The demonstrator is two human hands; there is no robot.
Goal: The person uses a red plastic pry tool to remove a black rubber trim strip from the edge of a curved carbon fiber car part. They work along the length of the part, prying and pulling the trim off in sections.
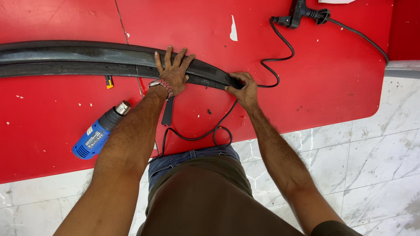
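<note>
Nearest the camera, the person's two forearms are reaching out over a white marble floor onto a red work surface; a blue heat gun is lying on the red just left of the left arm, nozzle pointing up and right, and its black cord is looping near the person's waist and running on toward the right hand.

Further out, the left hand is lying flat on a long, curved carbon-fibre strip, fingers spread wide and pressing down, a banded watch at the wrist; the right hand is working at the strip's tapered right tip, fingers curled and pinching the end against the surface; a dark flat tool is resting just below the left wrist, and a small yellow-and-black object is sitting under the strip's lower edge.

The strip is stretching from the left border of the view across to the right hand; it is looking stiff along its length yet thin and light, with a glossy, likely slippery face; I judge the narrow tip to be the fragile part, so gripping the broader middle with a flat palm is seeming safer than levering the end.

Farthest off, the cord is snaking up to a black plug connector; a scrap of white paper is sticking to the red.
</note>
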